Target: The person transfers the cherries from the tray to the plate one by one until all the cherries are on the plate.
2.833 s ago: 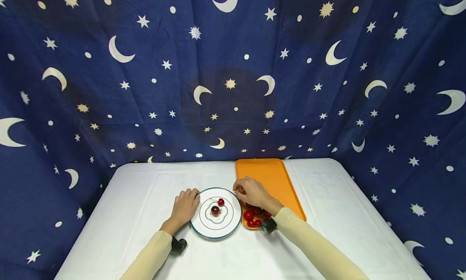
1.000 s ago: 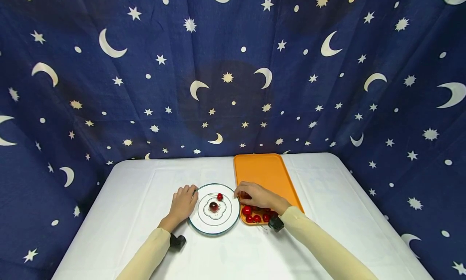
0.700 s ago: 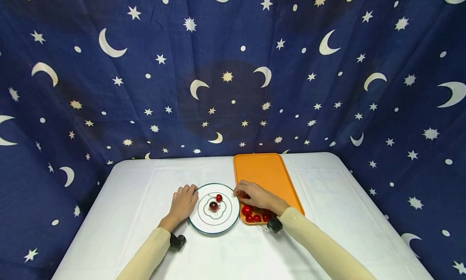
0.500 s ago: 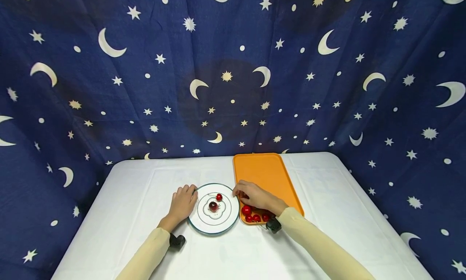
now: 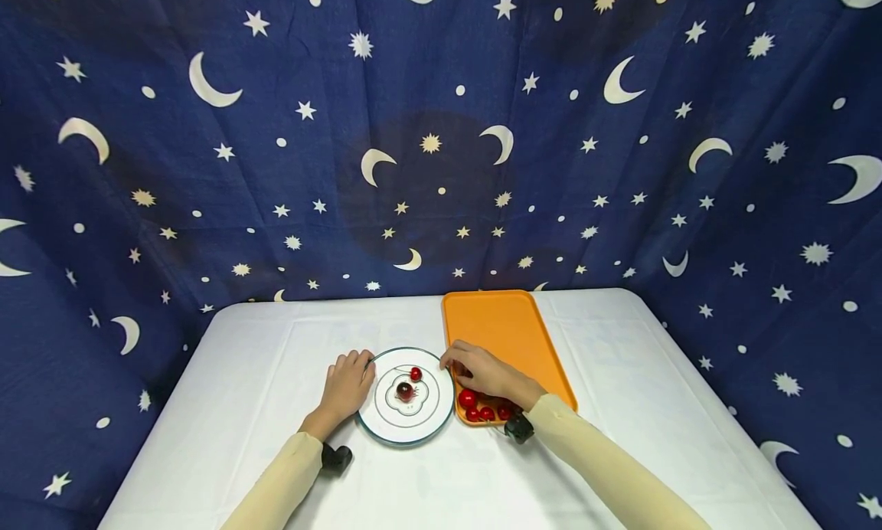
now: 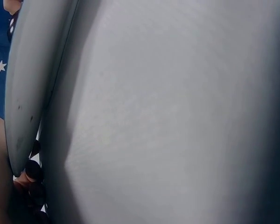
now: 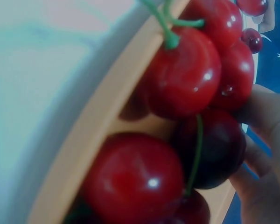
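Note:
A round white plate (image 5: 377,412) with a dark rim lies on the table. A dark red cherry (image 5: 405,392) and a smaller bright red cherry (image 5: 416,374) are on it. My left hand (image 5: 350,383) rests at the plate's left rim, fingers loosely extended. My right hand (image 5: 482,369) reaches over the tray's left edge, fingers bent down, tips right at the plate's right rim. I cannot tell whether it grips anything there. Under its palm and wrist, several cherries (image 7: 182,72), red and dark, crowd the near end of the orange tray (image 5: 498,323).
A white cloth covers the table (image 5: 262,407). Behind and beside it hangs a dark blue curtain (image 5: 441,116) with moons and stars. Cherry stems stick out over the tray's near edge. Black wrist cameras sit under both wrists.
Since the oldest frame, the head view has shifted and my right wrist has moved a little to the right, showing more cherries. Over the last second both hands stay almost still.

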`<state>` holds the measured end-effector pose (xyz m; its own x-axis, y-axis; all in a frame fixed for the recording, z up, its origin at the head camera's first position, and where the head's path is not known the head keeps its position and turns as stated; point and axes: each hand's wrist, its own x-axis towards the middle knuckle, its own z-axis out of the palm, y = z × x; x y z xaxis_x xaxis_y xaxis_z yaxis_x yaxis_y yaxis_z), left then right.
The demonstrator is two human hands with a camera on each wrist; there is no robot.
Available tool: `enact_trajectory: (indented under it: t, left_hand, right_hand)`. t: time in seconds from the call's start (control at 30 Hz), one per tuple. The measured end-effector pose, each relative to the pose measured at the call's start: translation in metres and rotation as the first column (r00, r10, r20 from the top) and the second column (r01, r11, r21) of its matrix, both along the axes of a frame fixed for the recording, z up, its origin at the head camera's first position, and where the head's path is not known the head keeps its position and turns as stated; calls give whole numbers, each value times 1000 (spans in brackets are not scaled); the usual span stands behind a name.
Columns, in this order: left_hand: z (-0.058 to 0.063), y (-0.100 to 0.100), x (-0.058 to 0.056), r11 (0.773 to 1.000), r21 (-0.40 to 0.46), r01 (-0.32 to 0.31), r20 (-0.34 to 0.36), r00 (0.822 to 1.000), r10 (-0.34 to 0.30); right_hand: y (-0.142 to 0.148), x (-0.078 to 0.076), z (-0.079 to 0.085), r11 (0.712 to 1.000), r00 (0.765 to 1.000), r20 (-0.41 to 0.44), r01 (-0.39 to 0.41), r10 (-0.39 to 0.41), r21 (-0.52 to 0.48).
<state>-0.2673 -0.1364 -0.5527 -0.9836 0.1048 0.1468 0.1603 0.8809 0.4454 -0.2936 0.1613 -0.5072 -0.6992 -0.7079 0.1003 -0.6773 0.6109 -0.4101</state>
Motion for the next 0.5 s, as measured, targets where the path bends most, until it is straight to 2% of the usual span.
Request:
enact_trajectory:
  t: [0.5]
  left_hand:
    - [-3,-2,-1,1000,-2,6,-25,1000,-6]
  right_hand:
    - [-3,0,1,998,999,-4,53,-53,34]
